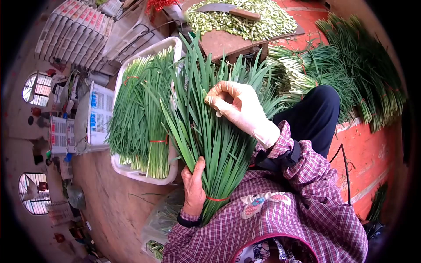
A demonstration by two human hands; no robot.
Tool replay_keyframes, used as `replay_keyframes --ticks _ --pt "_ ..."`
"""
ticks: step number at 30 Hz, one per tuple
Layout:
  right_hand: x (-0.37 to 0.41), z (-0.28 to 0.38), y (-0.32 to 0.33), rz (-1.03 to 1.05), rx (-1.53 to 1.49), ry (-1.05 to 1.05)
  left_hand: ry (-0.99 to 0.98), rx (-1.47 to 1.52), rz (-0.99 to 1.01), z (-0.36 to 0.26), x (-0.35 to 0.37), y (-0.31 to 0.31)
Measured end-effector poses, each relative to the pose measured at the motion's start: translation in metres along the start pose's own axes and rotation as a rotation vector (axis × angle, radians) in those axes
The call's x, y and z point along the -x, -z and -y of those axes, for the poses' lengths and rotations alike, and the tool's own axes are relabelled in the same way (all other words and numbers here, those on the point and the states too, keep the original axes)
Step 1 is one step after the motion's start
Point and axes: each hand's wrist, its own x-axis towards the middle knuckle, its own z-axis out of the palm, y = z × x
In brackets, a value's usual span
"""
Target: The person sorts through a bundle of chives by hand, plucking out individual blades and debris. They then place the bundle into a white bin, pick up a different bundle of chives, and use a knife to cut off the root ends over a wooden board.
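Head view: one bunch of garlic chives [215, 149] is held upright before the plaid-shirted torso by two hands.
Above one red band [218, 199], the bunch is gripped by the left hand [193, 186], its thumb pressed in front, apparently so the leaves are steadied; by the gloved right hand [241, 109], thumb and forefinger are pressed together over the leaves, but whether one is pinched cannot be told. Two red bands are visible in one white basket [140, 175].
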Motion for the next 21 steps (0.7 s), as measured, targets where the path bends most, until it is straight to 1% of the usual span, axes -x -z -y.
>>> replay_keyframes --ticks 2,3,4,6,8,9,10,12,14,15,16,18,19,21 --pt "0.000 0.000 -0.001 -0.094 -0.100 -0.045 0.024 -0.004 0.035 0.003 -0.002 0.004" --pt "-0.003 0.000 0.003 -0.139 -0.295 -0.015 0.020 -0.002 0.040 0.005 -0.003 0.006" --pt "-0.007 0.004 0.014 -0.195 -0.387 -0.061 0.018 0.001 0.043 0.006 -0.003 0.007" --pt "-0.019 -0.001 0.040 -0.307 -0.466 0.075 0.020 0.039 0.008 0.005 -0.002 0.002" --pt "-0.021 0.018 0.040 -0.379 -0.268 0.172 0.017 0.079 -0.022 0.004 -0.004 0.000" --pt "-0.013 0.034 0.039 -0.290 -0.048 0.175 0.017 0.087 -0.018 0.005 -0.005 -0.001" --pt "-0.004 0.045 0.032 -0.175 0.102 0.184 0.019 0.095 -0.012 0.005 -0.006 -0.001" --pt "0.000 0.043 0.022 0.020 0.803 0.691 0.033 0.102 -0.019 0.005 -0.006 -0.004" --pt "0.014 0.022 0.012 0.226 0.936 0.722 0.061 0.150 -0.037 0.009 -0.006 -0.001" --pt "0.018 0.006 0.016 0.251 0.946 0.688 0.062 0.152 -0.039 0.010 -0.006 0.000" --pt "0.023 -0.007 0.023 0.221 1.007 0.631 0.047 0.150 -0.076 0.010 -0.006 0.002" --pt "0.035 -0.017 0.039 0.267 1.054 0.448 0.037 0.154 -0.118 0.011 -0.005 0.003" --pt "0.039 -0.021 0.042 0.236 1.029 0.451 0.042 0.166 -0.130 0.011 -0.006 0.003" --pt "0.047 -0.021 0.047 0.195 0.960 0.390 0.025 0.159 -0.119 0.012 -0.006 0.003"
